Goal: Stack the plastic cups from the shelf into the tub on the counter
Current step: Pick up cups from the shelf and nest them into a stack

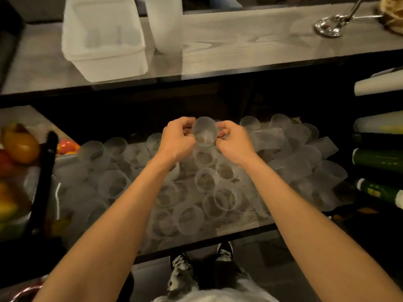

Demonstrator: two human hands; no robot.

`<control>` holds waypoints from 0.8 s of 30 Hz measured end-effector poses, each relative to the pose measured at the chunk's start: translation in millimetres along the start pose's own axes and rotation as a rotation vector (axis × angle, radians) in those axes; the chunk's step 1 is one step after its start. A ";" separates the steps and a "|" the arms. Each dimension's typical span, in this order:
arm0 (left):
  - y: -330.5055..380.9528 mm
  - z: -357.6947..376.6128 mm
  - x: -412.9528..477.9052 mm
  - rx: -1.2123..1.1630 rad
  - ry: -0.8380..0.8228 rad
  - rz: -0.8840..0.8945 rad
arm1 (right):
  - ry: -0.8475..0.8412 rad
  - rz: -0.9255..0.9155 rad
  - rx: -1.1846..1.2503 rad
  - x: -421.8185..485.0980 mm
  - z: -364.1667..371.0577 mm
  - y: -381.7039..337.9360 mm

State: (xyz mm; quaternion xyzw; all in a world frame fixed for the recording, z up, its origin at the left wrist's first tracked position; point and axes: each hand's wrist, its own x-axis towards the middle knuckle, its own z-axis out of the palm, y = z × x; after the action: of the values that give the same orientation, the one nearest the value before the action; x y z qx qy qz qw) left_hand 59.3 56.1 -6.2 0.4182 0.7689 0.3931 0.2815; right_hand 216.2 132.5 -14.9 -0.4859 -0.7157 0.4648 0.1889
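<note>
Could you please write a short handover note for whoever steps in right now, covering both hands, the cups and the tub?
Hands: left hand and right hand both pinch one clear cup by its sides, above the shelf; it seems to top a short stack.
Things: loose cups lie heaped on the shelf under the counter. The tub stands on the counter, far left.
Done: no cups visible in the tub.
Left: stack nearly the whole heap and move it into the tub.

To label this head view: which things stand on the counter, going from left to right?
tub → tall container → ladle
</note>
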 end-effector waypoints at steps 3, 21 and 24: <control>-28.4 -33.1 -6.4 0.030 0.066 -0.066 | -0.091 -0.042 -0.032 4.2 34.2 -17.7; -99.2 -58.9 -23.5 0.163 0.023 -0.187 | -0.336 -0.014 -0.248 7.8 105.5 -12.2; -101.8 -57.0 -24.6 0.170 -0.007 -0.185 | -0.366 -0.004 -0.261 5.9 107.1 -5.4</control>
State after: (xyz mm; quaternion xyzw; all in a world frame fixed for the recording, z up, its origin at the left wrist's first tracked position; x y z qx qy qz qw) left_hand -15.0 -20.9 -58.9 0.3694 0.8338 0.2974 0.2826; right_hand 133.4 85.5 -64.6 -0.4126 -0.7929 0.4482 -0.0075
